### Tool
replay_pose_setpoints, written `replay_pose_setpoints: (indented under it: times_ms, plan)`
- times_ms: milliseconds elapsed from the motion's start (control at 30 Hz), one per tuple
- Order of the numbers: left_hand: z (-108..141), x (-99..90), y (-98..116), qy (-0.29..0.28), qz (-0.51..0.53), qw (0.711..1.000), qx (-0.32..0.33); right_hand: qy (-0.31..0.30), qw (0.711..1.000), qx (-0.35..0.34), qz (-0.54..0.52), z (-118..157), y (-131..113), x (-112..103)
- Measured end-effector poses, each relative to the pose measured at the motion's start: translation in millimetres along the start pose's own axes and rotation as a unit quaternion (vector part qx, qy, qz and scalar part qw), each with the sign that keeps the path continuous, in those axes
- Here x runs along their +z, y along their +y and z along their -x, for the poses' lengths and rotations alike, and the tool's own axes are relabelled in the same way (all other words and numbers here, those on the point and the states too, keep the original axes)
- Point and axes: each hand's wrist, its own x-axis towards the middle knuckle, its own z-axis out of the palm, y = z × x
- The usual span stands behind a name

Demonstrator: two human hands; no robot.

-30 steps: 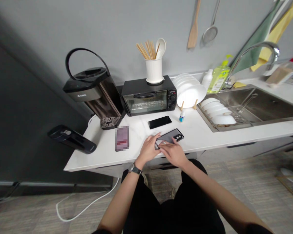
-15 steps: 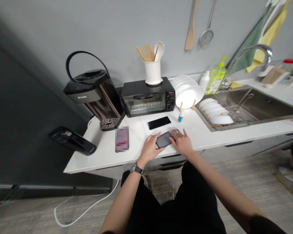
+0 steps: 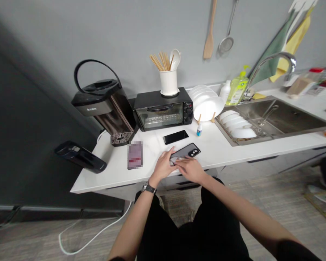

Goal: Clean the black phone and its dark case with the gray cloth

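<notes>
A grey-backed phone (image 3: 190, 149) with a black rim lies on the counter, its camera lenses at the right end. My left hand (image 3: 163, 166) grips its left end, thumb along the far edge. My right hand (image 3: 190, 169) rests on the lower left of the phone's back, fingers bent and pressed together. Something pale shows at its fingertips, too small to name. Just behind lies a second phone (image 3: 176, 137) with a dark, glossy face. A small white bottle with a blue label (image 3: 199, 130) stands to the right of that.
A toaster oven (image 3: 163, 116) carries a white utensil holder (image 3: 168, 82). To its left are a water dispenser (image 3: 105, 108), a blurred-out purple packet (image 3: 135, 156) and a dark flask (image 3: 81, 157). Plates (image 3: 206, 107) and a sink (image 3: 301, 112) with bowls (image 3: 237, 125) are rightward.
My right hand has slid left along the phone's back, from the camera end toward my left hand, uncovering the lenses. My left hand keeps its hold. The view has shifted slightly.
</notes>
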Motion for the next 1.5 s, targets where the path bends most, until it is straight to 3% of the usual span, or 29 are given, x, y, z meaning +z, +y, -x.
replay_pose_setpoints:
  times_ms: [67,133,267,333,400,500,667,1000,1133,1200,1300,1433,1500]
  plan:
    - [0.7,-0.5,-1.0,0.011,0.005,1.0,-0.004,0.035,0.998,0.055,-0.014,3.1,20.8,-9.4]
    - [0.3,-0.8,-1.4,0.023,0.018,1.0,-0.008,0.119,0.978,0.142,-0.097,8.9,52.3,-21.3]
    - [-5.2,0.8,-2.4,0.061,0.081,0.994,-0.039,0.256,0.864,0.269,-0.339,23.2,98.4,-30.1]
    - [-8.7,3.3,-2.2,0.106,0.11,0.985,-0.081,0.278,0.816,0.298,-0.409,27.1,103.8,-27.5]
    - [-11.1,6.7,-0.3,0.152,0.133,0.972,-0.124,0.287,0.791,0.312,-0.441,27.7,102.4,-25.5]
    - [-11.1,11.8,5.0,0.178,0.129,0.967,-0.127,0.288,0.787,0.322,-0.442,25.0,99.4,-29.1]
    - [-5.7,14.7,9.8,0.162,0.066,0.979,-0.1,0.292,0.782,0.345,-0.43,19.4,99.3,-39.5]
    - [-1.4,15.3,7.6,0.14,0.092,0.977,-0.128,0.245,0.76,0.366,-0.478,30.3,89.0,-35.0]
    - [-2.9,13.5,7.3,0.112,0.088,0.984,-0.11,0.304,0.747,0.367,-0.464,30.1,91.0,-41.6]
    - [-3.2,12.4,7.6,0.091,0.068,0.988,-0.105,0.364,0.757,0.355,-0.411,23.2,87.4,-45.1]
    - [-2.3,10.9,9.1,0.065,0.052,0.992,-0.093,0.416,0.813,0.302,-0.274,6.3,72.6,-43.7]
    - [-0.8,9.3,12.2,0.05,0.061,0.995,-0.065,0.311,0.915,0.213,-0.145,-16.5,46.3,-25.6]
    - [-1.0,9.3,12.7,0.05,0.065,0.995,-0.057,0.266,0.947,0.16,-0.078,-23.8,31.4,-13.2]
